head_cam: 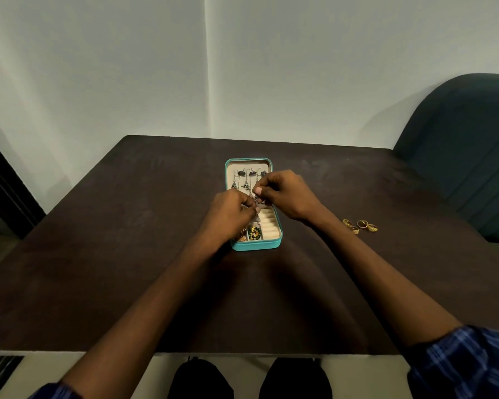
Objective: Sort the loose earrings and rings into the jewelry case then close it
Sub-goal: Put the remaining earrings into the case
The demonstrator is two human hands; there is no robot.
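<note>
Over the open jewelry case (253,203) at the middle of the bench (127,226), your left hand (230,215) and right hand (285,194) meet, fingers curled in tight, pinching between them what looks like a silver dangling earring (255,200); it is too small to say which hand bears it. Several dark earrings (244,180) already hang on the lid's pad, coloured pieces (254,233) lie in the near compartments, and the ring rolls (268,223) look unfilled. The gold rings (359,226) wait on the bench, well apart to your right.

The risk is snagging: the earring you are working sits right beside the hung ones, so a hook could catch a neighbour and drag it off the pad. A slip of your fingertips would likely drop it among the coloured pieces. Your left wrist covers the case's near left corner; pressing there could tip or shift the case. Closing before the rings go in would leave the job half done.
</note>
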